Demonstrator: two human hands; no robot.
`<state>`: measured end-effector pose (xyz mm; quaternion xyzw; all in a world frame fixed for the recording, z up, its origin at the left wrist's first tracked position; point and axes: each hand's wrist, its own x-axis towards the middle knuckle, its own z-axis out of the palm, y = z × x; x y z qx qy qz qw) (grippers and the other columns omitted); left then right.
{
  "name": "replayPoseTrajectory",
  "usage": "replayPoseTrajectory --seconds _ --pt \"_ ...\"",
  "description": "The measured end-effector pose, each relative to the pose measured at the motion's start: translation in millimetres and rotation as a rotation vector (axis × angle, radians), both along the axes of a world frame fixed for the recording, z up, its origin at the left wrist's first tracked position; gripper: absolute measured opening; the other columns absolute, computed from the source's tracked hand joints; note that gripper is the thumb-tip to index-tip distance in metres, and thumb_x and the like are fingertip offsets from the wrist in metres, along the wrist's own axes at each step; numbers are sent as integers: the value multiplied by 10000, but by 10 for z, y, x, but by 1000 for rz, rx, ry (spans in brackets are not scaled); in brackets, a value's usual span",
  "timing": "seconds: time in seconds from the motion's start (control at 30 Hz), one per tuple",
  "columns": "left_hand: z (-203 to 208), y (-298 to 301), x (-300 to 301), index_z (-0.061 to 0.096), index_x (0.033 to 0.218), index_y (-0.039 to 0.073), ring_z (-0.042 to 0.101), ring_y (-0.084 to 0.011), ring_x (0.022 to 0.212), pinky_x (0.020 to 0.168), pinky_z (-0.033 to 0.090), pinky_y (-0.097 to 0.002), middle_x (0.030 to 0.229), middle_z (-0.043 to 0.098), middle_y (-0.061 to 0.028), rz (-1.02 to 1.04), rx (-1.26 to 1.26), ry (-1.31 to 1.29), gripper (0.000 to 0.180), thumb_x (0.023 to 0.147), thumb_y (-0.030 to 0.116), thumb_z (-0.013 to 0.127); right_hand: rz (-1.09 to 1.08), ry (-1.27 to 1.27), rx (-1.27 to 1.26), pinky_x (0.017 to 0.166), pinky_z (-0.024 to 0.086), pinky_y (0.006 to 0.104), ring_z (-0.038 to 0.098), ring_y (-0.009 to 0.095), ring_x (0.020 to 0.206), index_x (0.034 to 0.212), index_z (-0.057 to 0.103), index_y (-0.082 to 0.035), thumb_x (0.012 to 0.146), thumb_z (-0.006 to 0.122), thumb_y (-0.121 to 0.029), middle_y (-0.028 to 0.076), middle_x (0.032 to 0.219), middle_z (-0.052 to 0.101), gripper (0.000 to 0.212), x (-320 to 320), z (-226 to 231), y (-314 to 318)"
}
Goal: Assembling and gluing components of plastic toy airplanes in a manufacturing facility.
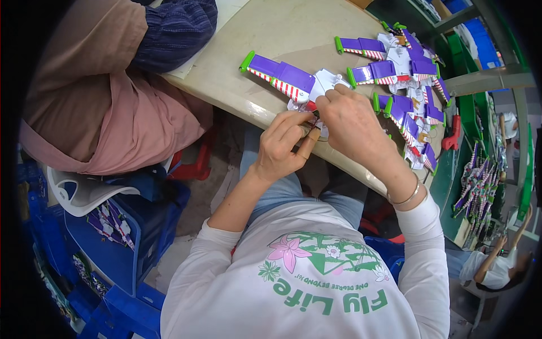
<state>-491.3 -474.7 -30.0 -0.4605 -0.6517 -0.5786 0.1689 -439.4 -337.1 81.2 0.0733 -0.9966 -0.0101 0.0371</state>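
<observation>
workbench: cream-coloured tabletop (pixel 271 31) with a curved look in the fisheye view; a co-worker's dark blue sleeve (pixel 178 34) rests by its far left corner.
winged toy unit: the purple toy wing unit (pixel 282 73) lies at the near edge of the tabletop, its green tip pointing away to the left, its red-and-white striped edge facing the person, its white hub (pixel 326 83) under the hands.
left hand: the left hand (pixel 279 141) has thumb and forefinger brought together in a pinch at the hub's near side, on or against a small dark part (pixel 315 115), perhaps wiring; too small to tell.
right hand: the right hand (pixel 353 121) is curled over the hub, knuckles up; its fingertips are hidden, so whether they grip or only press cannot be told.
handling: probably light, stiff, hollow plastic, a little slippery where the purple shines; the dark part looks the most fragile.
best hold: likely the thick wing root or the hub's sides, keeping strain off the dark part and the green tip.
nearby: a cluster of similar purple wing units (pixel 381 70) sits to the right; more lie in a blue bin (pixel 149 240) at lower left.
</observation>
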Motion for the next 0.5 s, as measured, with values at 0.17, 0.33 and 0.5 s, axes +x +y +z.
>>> replayPoseTrajectory --seconds 0.17,0.33,0.5 --pt "-31 59 58 537 754 4 643 -319 876 722 539 -371 1015 662 -148 85 17 -24 224 726 14 759 -97 156 -74 685 490 404 604 303 822 770 570 -10 632 684 -23 152 768 605 179 135 -147 4" --pt "-7 53 44 543 756 6 643 -313 868 725 537 -366 1015 658 -149 94 3 2 220 725 17 761 -111 137 -9 662 484 390 608 283 774 744 597 -7 663 657 -55 153 736 618 112 117 -105 -93" --pt "46 38 58 566 768 3 641 -309 857 724 537 -365 992 659 -145 73 -44 -25 199 724 22 760 -30 103 90 639 496 376 633 279 705 697 624 -9 672 648 -86 150 668 637 84 43 -67 -82"
